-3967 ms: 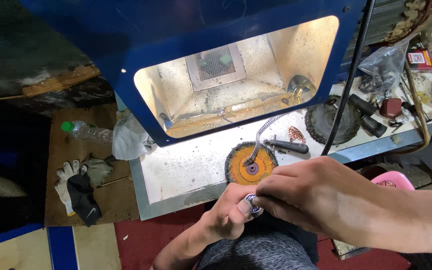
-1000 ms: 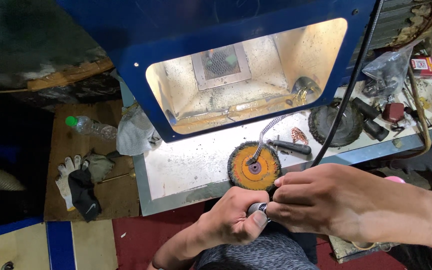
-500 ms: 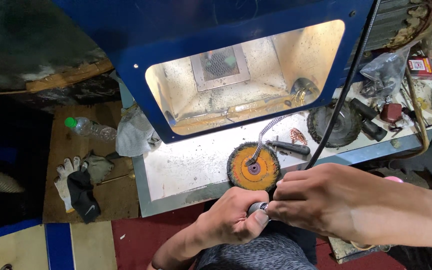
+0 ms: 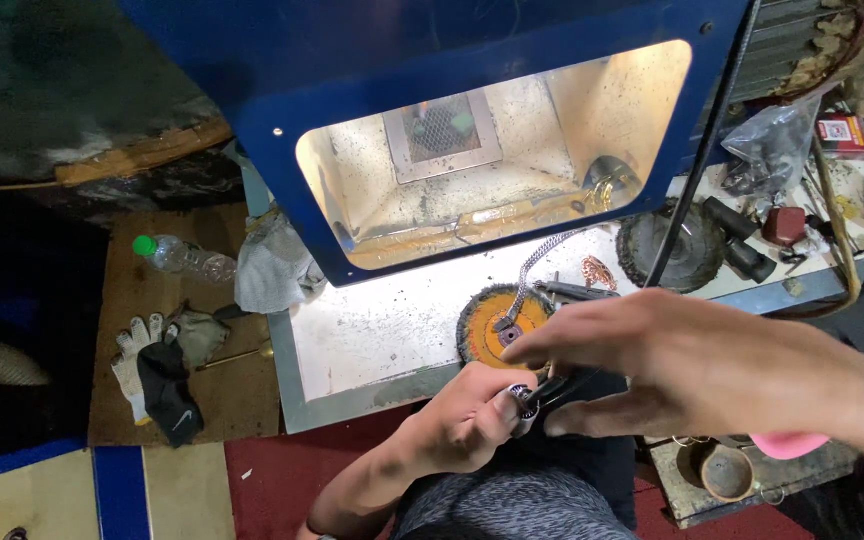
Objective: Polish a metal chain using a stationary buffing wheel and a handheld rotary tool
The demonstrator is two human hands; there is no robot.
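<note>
1. Low in the frame's centre, the left hand (image 4: 462, 420) pinches a small silvery ring (image 4: 522, 402) between its fingertips.
2. The right hand (image 4: 672, 365) clamps a dark thin tool (image 4: 557, 388) whose tip touches the ring.
3. Just above them lies an orange buffing wheel (image 4: 497, 325) on the lit workbench (image 4: 372, 340).

wheel (image 4: 500, 326) on bench (image 4: 372, 340) before cabinet (image 4: 492, 150) | gloves (image 4: 157, 365), bottle (image 4: 180, 256) left of bench

- Ring (image 4: 522, 402) in the left hand (image 4: 462, 425): shiny silver metal.
- Hood (image 4: 432, 60), far: glossy blue painted metal.
- Surface (image 4: 372, 335): pale, matt, dusty.
- Buffing wheel (image 4: 497, 325): rough orange fibre.
- Gloves (image 4: 157, 365), left: knitted cloth.
- Bottle (image 4: 182, 258): clear plastic.
- Board (image 4: 222, 395) beneath: matt wood.
</note>
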